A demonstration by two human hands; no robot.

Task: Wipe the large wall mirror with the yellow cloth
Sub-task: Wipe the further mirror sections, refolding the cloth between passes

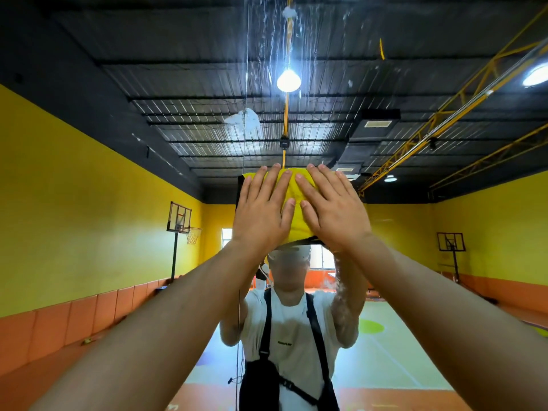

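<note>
Our flat, straight-fingered left hand [261,213] and right hand [333,213] hid most of the yellow cloth [294,216], pressing it high on the mirror [118,173]. Whitish smears [243,118], perhaps foam, streaked the glass, which reflected a yellow-walled gym and basketball hoop [181,218].

A bright round ceiling lamp [288,80], reflected in the large wall mirror [184,69], glares white with a blown-out halo; wet white streaks [268,46] beside it glint. Below it, yellow painted walls [74,209] are evenly lit. Far from it, straight lines bow.
</note>
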